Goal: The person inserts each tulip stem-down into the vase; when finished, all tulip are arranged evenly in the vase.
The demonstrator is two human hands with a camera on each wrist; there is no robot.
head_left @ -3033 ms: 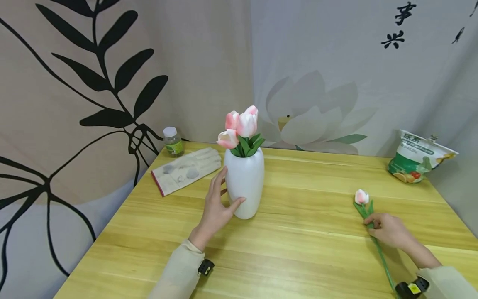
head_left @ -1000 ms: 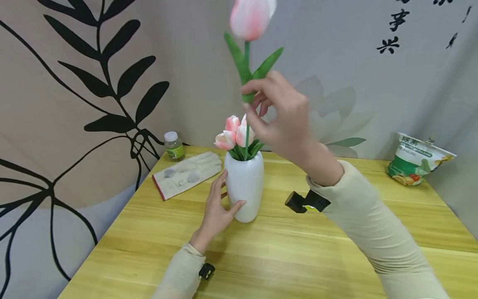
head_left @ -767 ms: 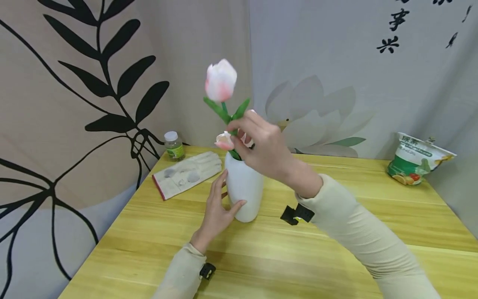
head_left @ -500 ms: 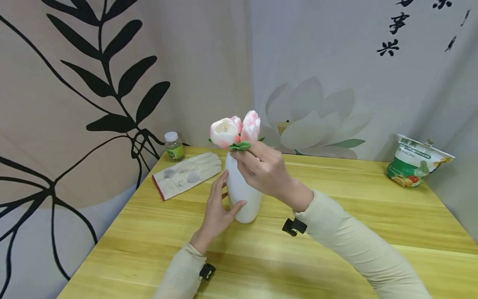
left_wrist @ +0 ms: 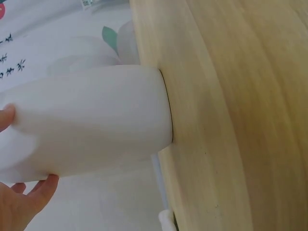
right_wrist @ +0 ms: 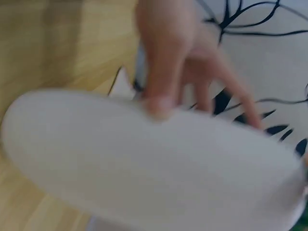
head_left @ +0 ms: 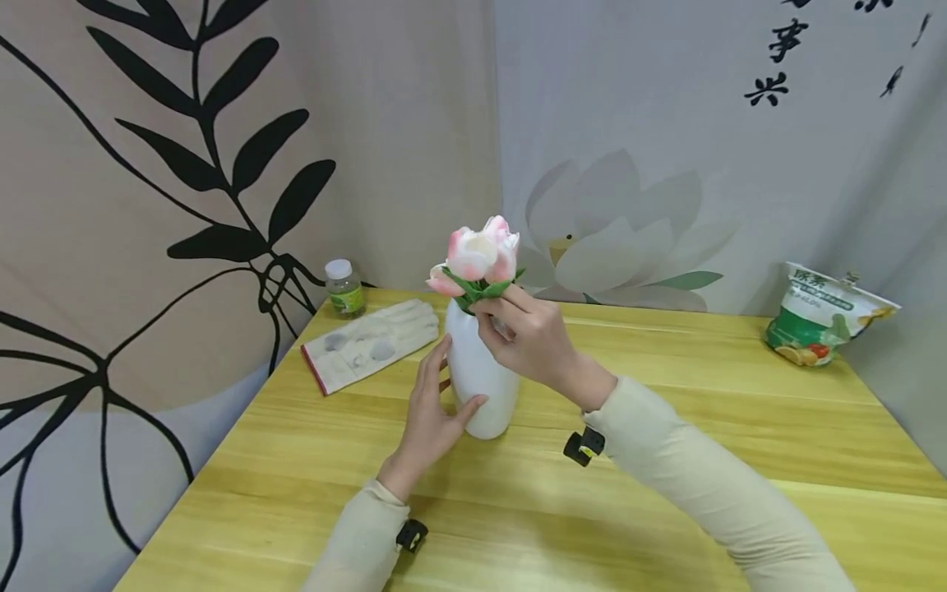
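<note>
A white vase (head_left: 479, 382) stands upright on the wooden table, several pink-and-white tulips in its mouth. My left hand (head_left: 431, 421) grips the vase from the left, thumb across its front and fingers along its side. In the left wrist view, thumb and fingertips (left_wrist: 45, 190) touch the vase (left_wrist: 101, 120). At the rim, my right hand (head_left: 534, 335) pinches a tulip (head_left: 472, 253) just below its bloom, by the leaves; its stem is hidden. The right wrist view shows the vase (right_wrist: 154, 163) and the left hand (right_wrist: 168, 53), blurred.
Left of the vase lies a pale work glove (head_left: 373, 345) with a red cuff edge. Behind it is a small clear jar (head_left: 344, 292) with a white lid. A green-and-white snack bag (head_left: 821, 316) stands at the back right of the table (head_left: 666, 460).
The right hand picked the tulip up from the table's right side, raised it over the vase and lowered it among the other tulips. The left hand has stayed on the vase.
</note>
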